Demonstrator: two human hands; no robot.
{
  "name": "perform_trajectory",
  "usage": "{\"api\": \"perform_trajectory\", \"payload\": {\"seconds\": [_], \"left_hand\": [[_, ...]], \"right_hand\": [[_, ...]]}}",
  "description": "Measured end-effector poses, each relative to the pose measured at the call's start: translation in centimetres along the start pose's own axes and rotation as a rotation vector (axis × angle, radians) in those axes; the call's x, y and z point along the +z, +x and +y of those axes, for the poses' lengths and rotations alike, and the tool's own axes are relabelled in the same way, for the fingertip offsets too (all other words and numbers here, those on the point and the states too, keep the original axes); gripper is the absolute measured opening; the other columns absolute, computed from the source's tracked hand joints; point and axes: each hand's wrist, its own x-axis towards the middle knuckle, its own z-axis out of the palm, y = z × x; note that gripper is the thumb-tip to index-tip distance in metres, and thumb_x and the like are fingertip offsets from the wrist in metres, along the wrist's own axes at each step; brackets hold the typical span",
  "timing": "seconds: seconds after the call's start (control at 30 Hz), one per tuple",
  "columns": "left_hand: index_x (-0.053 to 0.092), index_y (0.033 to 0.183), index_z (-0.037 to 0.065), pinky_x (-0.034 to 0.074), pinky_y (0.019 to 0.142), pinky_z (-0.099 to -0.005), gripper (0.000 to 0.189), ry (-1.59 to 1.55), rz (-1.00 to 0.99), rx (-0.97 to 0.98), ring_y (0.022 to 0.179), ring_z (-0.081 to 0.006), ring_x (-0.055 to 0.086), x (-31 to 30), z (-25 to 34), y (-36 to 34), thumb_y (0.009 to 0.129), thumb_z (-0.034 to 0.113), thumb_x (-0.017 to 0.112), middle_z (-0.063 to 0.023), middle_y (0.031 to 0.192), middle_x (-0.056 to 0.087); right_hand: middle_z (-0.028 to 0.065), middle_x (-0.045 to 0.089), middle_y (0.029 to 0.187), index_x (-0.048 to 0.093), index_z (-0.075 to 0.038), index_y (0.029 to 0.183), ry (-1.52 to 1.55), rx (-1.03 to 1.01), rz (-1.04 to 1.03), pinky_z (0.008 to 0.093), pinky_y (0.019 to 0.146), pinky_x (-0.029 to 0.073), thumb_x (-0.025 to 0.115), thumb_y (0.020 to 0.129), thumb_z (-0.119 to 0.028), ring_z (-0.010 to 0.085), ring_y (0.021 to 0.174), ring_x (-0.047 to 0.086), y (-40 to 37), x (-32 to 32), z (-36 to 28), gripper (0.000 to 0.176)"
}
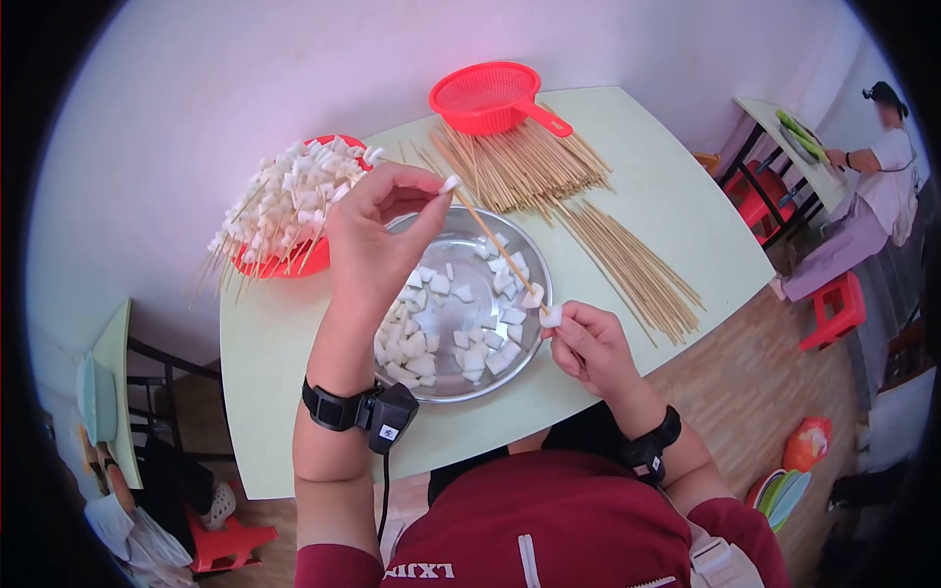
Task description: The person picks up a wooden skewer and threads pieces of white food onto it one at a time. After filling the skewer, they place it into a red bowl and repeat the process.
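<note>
A bamboo skewer (pixel 495 240) slants over the metal bowl (pixel 464 397), between my two hands. At its upper end, my left hand (pixel 387 220) pinches a small white chunk (pixel 450 184) between thumb and forefinger. The fingers of my right hand (pixel 590 348) are closed on another white chunk (pixel 552 316) at the lower end. A further white chunk (pixel 532 295) sits on the skewer just above that one. Many loose white pieces (pixel 417 348) lie in the bowl; their exact kind cannot be told. My left hand partly covers the bowl's far left rim.
Loaded skewers (pixel 289 201) fill a red basket (pixel 314 260) at the left. Bare skewers (pixel 627 265) lie to the right, with a red strainer (pixel 487 98) over the far pile. One person (pixel 882 167) handles long green vegetables at another table; another person (pixel 132 529) is at lower left.
</note>
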Motion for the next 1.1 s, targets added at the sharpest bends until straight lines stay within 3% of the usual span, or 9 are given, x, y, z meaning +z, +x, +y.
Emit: {"api": "perform_trajectory", "payload": {"seconds": [0.07,0.13,0.23,0.43,0.67,0.73,0.87,0.93,1.1], "left_hand": [[0.062,0.086,-0.002,0.051,0.075,-0.0216,0.010,-0.030,0.011,-0.014,0.080,-0.0103,0.063,-0.1,0.0,0.0,0.078,-0.004,0.068,-0.0044,0.085,0.064],[0.062,0.087,-0.002,0.050,0.074,-0.0213,0.011,-0.042,0.014,-0.024,0.079,-0.0103,0.063,-0.1,0.2,0.0,0.077,-0.004,0.068,-0.0043,0.085,0.064],[0.062,0.084,-0.002,0.052,0.073,-0.0235,0.009,-0.082,-0.007,0.005,0.077,-0.0116,0.064,0.6,0.3,-0.3,0.077,-0.002,0.067,-0.0046,0.082,0.064],[0.062,0.087,-0.002,0.051,0.073,-0.0219,0.012,-0.044,-0.045,-0.039,0.079,-0.0108,0.063,0.5,0.4,-0.3,0.077,-0.004,0.068,-0.0053,0.085,0.064],[0.062,0.086,-0.002,0.052,0.076,-0.0238,0.012,0.005,-0.070,-0.017,0.080,-0.0116,0.063,1.5,0.2,-0.6,0.076,-0.005,0.068,-0.0052,0.084,0.064],[0.062,0.082,-0.001,0.053,0.072,-0.0244,0.008,-0.052,-0.118,-0.035,0.077,-0.0122,0.065,1.7,0.4,-0.8,0.076,-0.001,0.067,-0.0043,0.079,0.064],[0.062,0.085,-0.001,0.052,0.077,-0.0245,0.011,-0.037,-0.172,-0.086,0.080,-0.0113,0.063,2.3,0.6,-1.2,0.075,-0.004,0.068,-0.0037,0.083,0.064],[0.062,0.084,0.000,0.051,0.076,-0.0238,0.011,-0.035,-0.254,-0.050,0.079,-0.0108,0.063,2.8,0.1,-1.5,0.075,-0.003,0.068,-0.0036,0.082,0.064],[0.061,0.081,0.000,0.051,0.073,-0.0232,0.009,0.039,-0.261,-0.015,0.076,-0.0103,0.063,3.1,-0.1,-1.6,0.076,-0.001,0.069,-0.0031,0.080,0.063]], "right_hand": [[-0.0012,0.050,0.059,0.056,0.002,0.095,0.098,0.007,-0.042,0.0179,0.044,0.031,0.051,0.093,-0.011,0.0033,0.049,0.042,0.2,0.5,-0.1,0.014],[-0.0019,0.045,0.057,0.056,0.002,0.096,-0.344,-0.139,0.154,0.0181,0.043,0.029,0.048,0.096,-0.014,0.0036,0.047,0.039,0.4,1.8,-0.3,0.018],[-0.0020,0.044,0.056,0.056,0.002,0.096,-0.457,-0.230,0.179,0.0183,0.043,0.028,0.046,0.096,-0.015,0.0036,0.047,0.037,0.5,2.2,-0.4,0.019],[-0.0025,0.046,0.057,0.056,0.002,0.096,-0.005,-0.035,-0.004,0.0178,0.043,0.028,0.048,0.095,-0.013,0.0028,0.047,0.038,0.7,1.4,-0.7,0.017],[-0.0028,0.043,0.055,0.055,0.002,0.096,-0.392,-0.180,0.200,0.0183,0.043,0.027,0.046,0.096,-0.015,0.0031,0.047,0.036,1.0,2.5,-1.0,0.020],[-0.0030,0.043,0.056,0.055,0.002,0.096,0.127,0.013,-0.004,0.0182,0.044,0.027,0.046,0.096,-0.015,0.0025,0.048,0.035,1.1,1.6,-1.2,0.020],[-0.0033,0.043,0.055,0.055,0.002,0.095,-0.071,-0.080,0.086,0.0179,0.044,0.026,0.046,0.096,-0.015,0.0022,0.048,0.035,1.8,2.3,-1.0,0.020],[-0.0040,0.041,0.053,0.055,0.002,0.094,-0.420,-0.244,0.234,0.0177,0.043,0.024,0.044,0.097,-0.017,0.0021,0.045,0.032,1.9,3.0,-0.9,0.022],[-0.0044,0.042,0.053,0.054,0.002,0.094,-0.243,-0.139,0.162,0.0175,0.043,0.024,0.045,0.097,-0.017,0.0017,0.046,0.032,1.8,2.1,-0.9,0.021]]}}
